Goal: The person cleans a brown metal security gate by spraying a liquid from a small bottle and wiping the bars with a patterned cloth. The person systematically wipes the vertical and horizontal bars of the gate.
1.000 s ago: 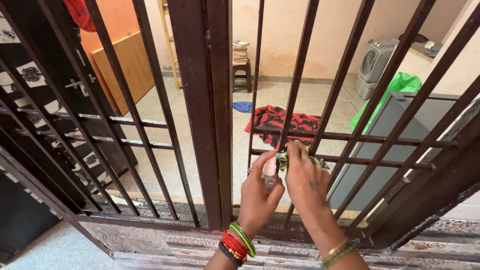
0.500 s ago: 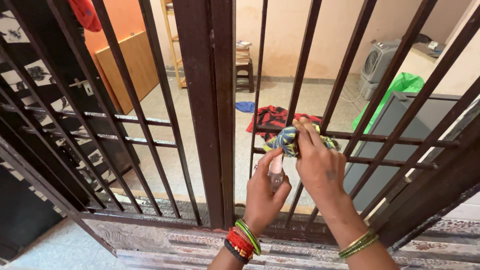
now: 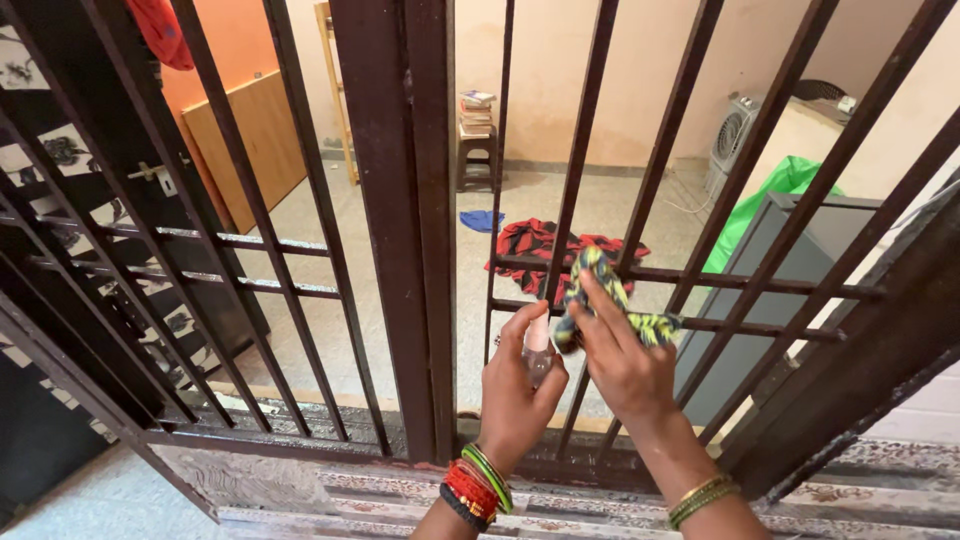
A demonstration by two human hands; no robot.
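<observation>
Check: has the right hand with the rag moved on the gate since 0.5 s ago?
Yes. The right hand and patterned rag slid down from the upper crossbar toward the lower.

The right hand (image 3: pixel 620 365) has slid the patterned cloth (image 3: pixel 600 300) lower down the bar (image 3: pixel 570 235).

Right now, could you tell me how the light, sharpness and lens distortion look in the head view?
In the head view, soft, even daylight fills the room, with no harsh glare; the gate bars splay outward, a wide-angle effect; the left hand, its small spray bottle and the right hand pressing the patterned cloth look sharp, with little visible motion blur.
</observation>
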